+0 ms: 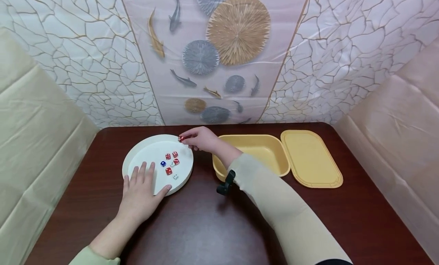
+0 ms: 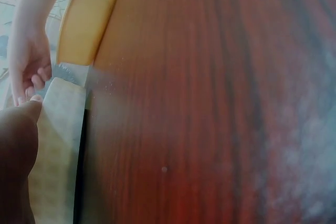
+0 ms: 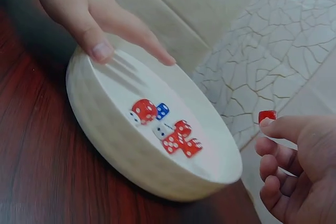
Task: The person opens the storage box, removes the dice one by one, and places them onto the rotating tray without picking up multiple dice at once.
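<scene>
A round white tray (image 1: 142,148) with a raised rim holds several red dice (image 1: 168,171), a blue die (image 1: 163,163) and two white dice (image 1: 175,176). At its near left side my left hand (image 1: 138,196) lies over the rim, fingers straight and spread, thumb along the front edge. My right hand (image 1: 202,139) pinches a red die (image 3: 266,115) between thumb and fingertips above the tray's far right rim. Its other fingers are loosely curled. In the left wrist view, my left thumb (image 2: 18,145) touches the tray's outer wall (image 2: 58,145).
A yellow rectangular box (image 1: 253,143) stands open to the right of the tray, partly covered by my right forearm. Beside it lies its flat yellow lid (image 1: 312,158). Patterned cloth (image 1: 212,85) hangs behind the dark wooden table (image 1: 192,227).
</scene>
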The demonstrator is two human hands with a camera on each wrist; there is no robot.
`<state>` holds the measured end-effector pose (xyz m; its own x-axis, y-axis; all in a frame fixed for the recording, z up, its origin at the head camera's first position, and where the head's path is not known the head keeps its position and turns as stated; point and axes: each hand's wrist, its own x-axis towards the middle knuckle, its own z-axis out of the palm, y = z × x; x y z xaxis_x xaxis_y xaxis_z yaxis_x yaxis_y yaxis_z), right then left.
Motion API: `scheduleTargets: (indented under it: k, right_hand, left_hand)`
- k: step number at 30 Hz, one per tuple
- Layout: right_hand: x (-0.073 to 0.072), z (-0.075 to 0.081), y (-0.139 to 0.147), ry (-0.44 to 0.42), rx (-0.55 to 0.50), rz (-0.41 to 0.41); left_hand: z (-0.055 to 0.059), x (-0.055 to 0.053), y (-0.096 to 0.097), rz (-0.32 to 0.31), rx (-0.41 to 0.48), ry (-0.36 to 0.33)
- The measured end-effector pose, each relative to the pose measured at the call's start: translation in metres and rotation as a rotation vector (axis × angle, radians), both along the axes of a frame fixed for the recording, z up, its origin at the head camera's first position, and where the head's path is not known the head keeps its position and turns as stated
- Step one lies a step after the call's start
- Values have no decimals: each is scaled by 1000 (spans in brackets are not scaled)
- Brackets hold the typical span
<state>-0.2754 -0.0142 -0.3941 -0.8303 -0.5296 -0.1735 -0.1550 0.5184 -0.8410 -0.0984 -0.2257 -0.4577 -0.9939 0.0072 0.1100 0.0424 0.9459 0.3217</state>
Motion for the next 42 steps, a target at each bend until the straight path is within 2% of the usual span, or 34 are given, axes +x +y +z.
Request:
scheduleTargets:
  k: [4, 7, 13, 17, 21, 25, 34, 42]
  right_hand:
    - [0, -7, -14, 0, 12, -17]
    - [1, -9, -25, 44, 67, -9]
    - [4, -15, -48, 225, 277, 29]
    - [4, -18, -61, 293, 421, 21]
    - [4, -20, -71, 301, 534, -2]
    - [5, -18, -77, 292, 592, -20]
    - [5, -20, -91, 262, 681, -36]
    - [4, -23, -98, 278, 700, -22]
  left_hand:
    - [-2, 0, 1, 2, -8, -7]
    - [-2, 0, 1, 2, -12, -7]
    - [-3, -1, 1, -2, -15, 3]
    - [-5, -3, 2, -4, -16, 9]
    - [-6, -4, 3, -6, -14, 0]
    - [-4, -5, 4, -5, -20, -5]
    - [-2, -4, 2, 0, -26, -9]
    - [-2, -3, -2, 10, -31, -4]
